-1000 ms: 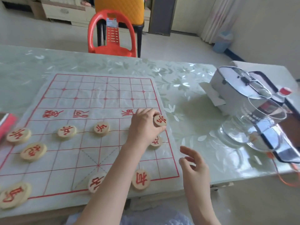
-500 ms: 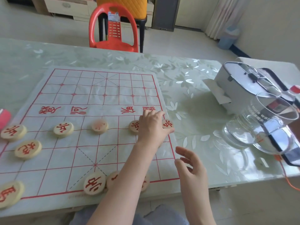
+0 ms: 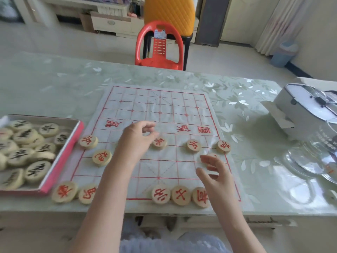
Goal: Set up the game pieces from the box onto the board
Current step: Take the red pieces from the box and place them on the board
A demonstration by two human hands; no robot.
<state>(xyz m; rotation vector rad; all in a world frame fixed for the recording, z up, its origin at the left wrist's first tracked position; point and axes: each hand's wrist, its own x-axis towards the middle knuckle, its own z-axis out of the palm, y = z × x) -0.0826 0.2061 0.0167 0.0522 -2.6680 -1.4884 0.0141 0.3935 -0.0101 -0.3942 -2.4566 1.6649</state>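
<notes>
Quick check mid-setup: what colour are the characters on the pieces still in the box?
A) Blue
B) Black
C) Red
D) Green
B: the pieces piled in the pink-edged box left of the board carry black characters, while those already on the board, such as the front-row piece, carry red ones.

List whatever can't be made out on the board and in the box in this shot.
- Head view: the piece behind the right hand; fingers cover its character.
- Head view: near row between the horse piece and the next piece; the left hand's forearm covers it.
- Head view: the box is cut by the left edge; its black pieces are blurred.
</notes>
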